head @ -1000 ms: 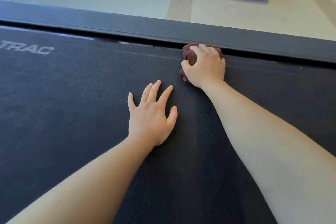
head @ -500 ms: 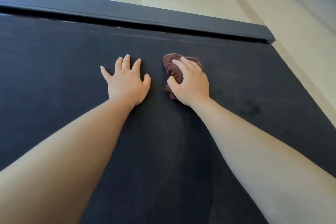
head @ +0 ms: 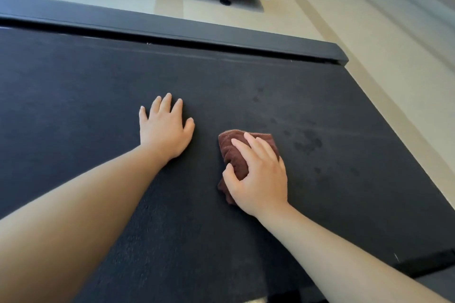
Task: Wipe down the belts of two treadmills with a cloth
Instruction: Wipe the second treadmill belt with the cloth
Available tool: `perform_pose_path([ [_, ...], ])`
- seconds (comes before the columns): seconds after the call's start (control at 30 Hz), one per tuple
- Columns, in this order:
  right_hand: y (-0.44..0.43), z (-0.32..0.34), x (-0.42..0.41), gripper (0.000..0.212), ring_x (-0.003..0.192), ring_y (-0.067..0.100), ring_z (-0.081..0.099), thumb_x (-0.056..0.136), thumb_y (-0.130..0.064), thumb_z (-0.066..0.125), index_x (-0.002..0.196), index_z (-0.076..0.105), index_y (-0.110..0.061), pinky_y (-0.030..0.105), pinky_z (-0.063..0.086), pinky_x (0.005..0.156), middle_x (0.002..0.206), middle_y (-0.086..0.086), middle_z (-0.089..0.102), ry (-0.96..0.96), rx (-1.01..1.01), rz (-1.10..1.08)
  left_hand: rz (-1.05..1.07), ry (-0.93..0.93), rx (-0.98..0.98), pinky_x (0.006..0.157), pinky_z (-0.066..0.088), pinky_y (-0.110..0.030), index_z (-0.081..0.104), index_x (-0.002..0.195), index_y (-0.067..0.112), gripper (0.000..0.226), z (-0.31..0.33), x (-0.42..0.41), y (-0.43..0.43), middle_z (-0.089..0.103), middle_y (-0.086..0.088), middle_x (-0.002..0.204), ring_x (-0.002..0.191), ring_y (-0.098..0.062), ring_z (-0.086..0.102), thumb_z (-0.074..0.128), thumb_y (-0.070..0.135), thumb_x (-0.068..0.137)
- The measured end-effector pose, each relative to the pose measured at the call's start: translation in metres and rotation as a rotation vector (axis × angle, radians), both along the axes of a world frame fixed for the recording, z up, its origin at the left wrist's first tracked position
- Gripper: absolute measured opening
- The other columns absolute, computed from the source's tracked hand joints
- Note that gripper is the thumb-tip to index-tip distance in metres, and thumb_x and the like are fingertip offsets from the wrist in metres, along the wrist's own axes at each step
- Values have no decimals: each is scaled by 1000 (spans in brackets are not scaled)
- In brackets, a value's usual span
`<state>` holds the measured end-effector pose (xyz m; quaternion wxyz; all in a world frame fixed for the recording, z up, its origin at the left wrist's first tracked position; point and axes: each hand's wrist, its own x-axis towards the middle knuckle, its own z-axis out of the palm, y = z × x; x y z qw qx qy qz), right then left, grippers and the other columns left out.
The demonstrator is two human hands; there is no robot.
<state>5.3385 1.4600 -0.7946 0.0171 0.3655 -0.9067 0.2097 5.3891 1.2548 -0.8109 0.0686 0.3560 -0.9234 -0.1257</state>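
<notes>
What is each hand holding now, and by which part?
The right hand grips the bunched brown cloth from above, across its middle. The left hand lies flat on the belt and holds nothing.

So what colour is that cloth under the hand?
The cloth is dark reddish brown, plain with no pattern, seen clearly in the head view, against the black belt.

The right hand (head: 258,177) has dragged the brown cloth (head: 240,163) back from the far rail (head: 221,37), now nearer the person than the left hand (head: 165,128).
</notes>
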Motion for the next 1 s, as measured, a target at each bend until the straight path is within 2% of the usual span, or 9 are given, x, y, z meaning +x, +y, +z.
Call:
perform_pose_path([
  [0.27,-84,-8,-97,56,137,19,31,81,-54,42,132,51,-33,50,25,110,147,-4,41,37,-9,-18,148,17,37,110,1,-60,26,145,20,55,1,-46,-8,15,-1,157,144,-21,6,28,44,96],
  [0.43,-136,-12,-153,56,135,20,34,81,-54,43,131,52,-32,50,27,110,145,-3,44,58,-41,43,198,-10,-40,108,-1,-64,18,147,27,58,-6,-87,-18,12,3,157,144,-20,3,24,49,94],
  [0.7,-217,-5,-230,48,120,22,43,81,-53,45,122,56,-31,44,36,99,122,-5,56,53,-40,84,217,-1,-92,109,0,-62,16,146,33,60,-16,-94,-23,11,6,156,144,-17,2,21,54,90],
  [0.83,-217,-3,-230,49,122,22,42,82,-52,44,125,54,-29,45,34,100,126,-3,54,41,-21,128,217,-4,-77,109,0,-62,17,146,32,59,-15,-95,-25,11,6,156,144,-17,1,22,53,91],
  [1.0,-154,-5,-200,52,132,20,34,83,-50,46,131,49,-30,48,29,106,142,-5,45,26,-40,155,217,4,-62,108,1,-64,20,145,30,58,-14,-94,-28,14,4,156,143,-19,4,24,52,92],
])
